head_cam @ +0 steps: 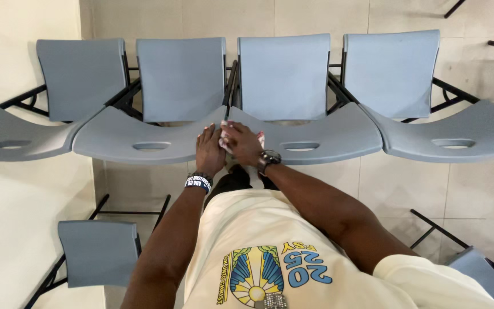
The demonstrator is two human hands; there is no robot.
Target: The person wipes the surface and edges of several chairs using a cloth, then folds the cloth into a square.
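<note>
Both my hands meet at the gap between two grey plastic chair backrests. My left hand (pixel 210 150) lies flat on the top edge of the left backrest (pixel 144 137), fingers spread. My right hand (pixel 242 143) presses a crumpled white-and-pink cloth (pixel 224 139) against the top edge of the right backrest (pixel 321 137). Only a small part of the cloth shows between the hands. A dark wristband is on my left wrist and a watch on my right.
A row of several grey plastic chairs (pixel 284 74) on black metal frames runs across the view. Another grey chair (pixel 98 252) stands at lower left, one more (pixel 478 274) at lower right. A cream wall (pixel 24 23) borders the left; pale tiles cover the floor.
</note>
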